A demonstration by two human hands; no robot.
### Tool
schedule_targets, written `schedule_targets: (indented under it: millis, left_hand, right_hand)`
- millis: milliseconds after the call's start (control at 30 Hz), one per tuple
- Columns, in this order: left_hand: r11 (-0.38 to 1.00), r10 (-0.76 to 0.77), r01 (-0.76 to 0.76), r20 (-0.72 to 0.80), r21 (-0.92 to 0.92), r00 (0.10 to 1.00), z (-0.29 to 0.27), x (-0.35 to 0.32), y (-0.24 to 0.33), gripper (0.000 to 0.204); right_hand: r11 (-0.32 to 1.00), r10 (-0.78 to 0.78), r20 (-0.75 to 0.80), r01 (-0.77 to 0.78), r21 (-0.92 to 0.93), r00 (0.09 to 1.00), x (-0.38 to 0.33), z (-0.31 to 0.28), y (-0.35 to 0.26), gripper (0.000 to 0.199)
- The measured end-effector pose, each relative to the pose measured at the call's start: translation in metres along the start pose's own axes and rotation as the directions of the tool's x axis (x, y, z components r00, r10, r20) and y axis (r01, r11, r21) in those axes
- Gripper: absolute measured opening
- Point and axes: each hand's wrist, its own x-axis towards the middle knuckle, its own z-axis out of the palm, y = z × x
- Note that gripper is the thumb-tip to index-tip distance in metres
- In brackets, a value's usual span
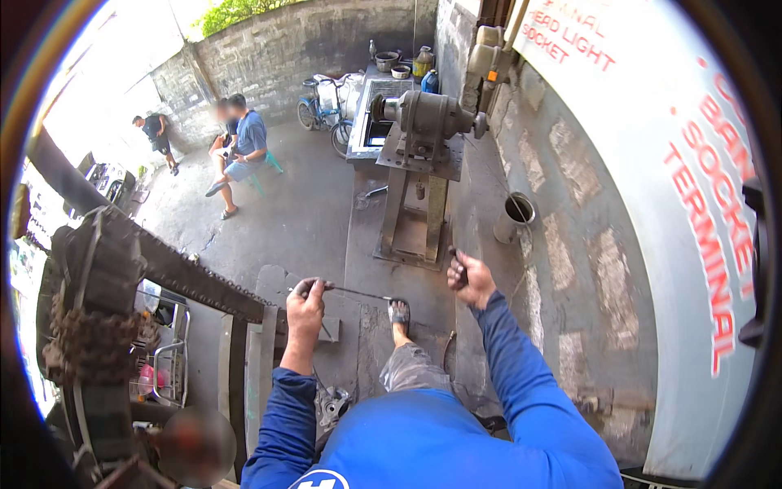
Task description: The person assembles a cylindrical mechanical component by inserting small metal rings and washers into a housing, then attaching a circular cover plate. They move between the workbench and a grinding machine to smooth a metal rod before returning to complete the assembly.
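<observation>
My left hand [305,306] is closed, with blackened fingertips, in front of my body at the left. A thin dark wire-like strand [358,292] runs from its fingers toward the right, ending above my sandalled foot [398,314]. Whether it is stiff or slack I cannot tell. My right hand [471,279] is raised to the right, fingers curled and dirty. Something small and dark shows at its fingers, too unclear to name. Between the two hands lies concrete floor, and neither hand touches the machine stand beyond.
A grey bench motor [430,114] stands on a metal pedestal [414,216] ahead. To its right is a metal bucket [519,209] by the wall. A rusty beam with chain [195,277] crosses the left. Two people sit farther off near a blue bicycle [326,110]; another stands behind.
</observation>
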Motion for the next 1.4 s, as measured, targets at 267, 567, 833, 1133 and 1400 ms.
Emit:
schedule_targets:
  millis: [267,567,833,1133,1400]
  left_hand:
    - [0.893,-0.194,0.217,0.096,-0.394,0.976,0.062,0.242,0.032,0.018]
    - [0.797,-0.343,0.368,0.142,-0.479,0.928,0.081,0.426,0.057,0.016]
    - [0.776,-0.441,0.549,0.353,-0.312,0.825,0.098,0.57,0.029,0.016]
    - [0.731,-0.523,0.657,0.467,-0.185,0.713,0.119,0.651,0.028,0.018]
    - [0.734,-0.518,0.663,0.509,-0.149,0.688,0.139,0.678,0.024,0.017]
  right_hand:
    - [0.893,-0.023,-0.228,-0.083,-0.443,0.973,0.305,0.074,-0.105,0.031]
    - [0.986,-0.035,-0.606,-0.07,-0.148,0.795,0.443,0.089,-0.125,0.045]
    - [0.99,-0.069,-0.741,0.137,0.031,0.668,0.453,0.093,-0.121,0.034]
    - [0.994,-0.073,-0.78,-0.022,-0.11,0.622,0.417,0.132,-0.102,0.039]
    - [0.177,-0.639,-0.009,0.136,-0.975,0.769,0.413,0.216,-0.085,0.027]
